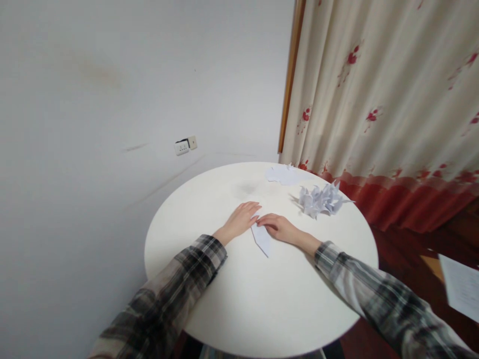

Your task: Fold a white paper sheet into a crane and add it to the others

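Note:
A folded white paper (262, 240), narrow and pointed toward me, lies on the round white table (224, 299). My left hand (242, 218) rests flat beside its far end, fingers stretched out and touching its top edge. My right hand (276, 227) lies on the paper's right side, fingers pressed down on the fold near the top. Both arms wear plaid sleeves.
A heap of folded white paper figures (322, 199) sits at the table's right side. Flat white sheets (283, 174) lie at the far edge. A flowered curtain (381, 99) hangs at the right, a wall socket (182, 146) at the left, and a loose sheet (462, 286) low at the right.

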The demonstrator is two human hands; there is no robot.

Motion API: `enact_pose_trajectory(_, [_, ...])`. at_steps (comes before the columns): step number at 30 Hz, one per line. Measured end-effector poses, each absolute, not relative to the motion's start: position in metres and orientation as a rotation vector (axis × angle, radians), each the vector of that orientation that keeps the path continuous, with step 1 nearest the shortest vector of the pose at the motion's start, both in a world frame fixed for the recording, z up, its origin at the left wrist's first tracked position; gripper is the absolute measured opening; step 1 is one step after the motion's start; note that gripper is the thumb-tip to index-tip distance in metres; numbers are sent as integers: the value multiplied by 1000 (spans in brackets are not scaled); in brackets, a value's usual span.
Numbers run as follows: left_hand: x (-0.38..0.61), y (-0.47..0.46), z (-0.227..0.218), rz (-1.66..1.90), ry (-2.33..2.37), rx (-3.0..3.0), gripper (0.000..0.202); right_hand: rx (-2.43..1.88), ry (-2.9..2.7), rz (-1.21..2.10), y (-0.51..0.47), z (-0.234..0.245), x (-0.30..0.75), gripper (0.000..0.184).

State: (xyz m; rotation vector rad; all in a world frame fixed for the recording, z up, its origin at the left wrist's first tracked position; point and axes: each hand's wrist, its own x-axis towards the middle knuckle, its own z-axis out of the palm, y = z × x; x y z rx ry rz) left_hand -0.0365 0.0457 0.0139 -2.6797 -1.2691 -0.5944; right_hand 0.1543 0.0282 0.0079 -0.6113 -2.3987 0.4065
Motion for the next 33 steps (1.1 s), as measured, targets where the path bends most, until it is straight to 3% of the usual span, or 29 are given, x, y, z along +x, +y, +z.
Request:
enact_pose_trajectory(18, [-46,28,20,-876,-1050,-2980,23,-852,-2355,399,30,6,171,33])
enact_pose_trajectory(33, [-44,29,20,-920,-1317,-3005,24,-844,-2368,399,20,12,166,35])
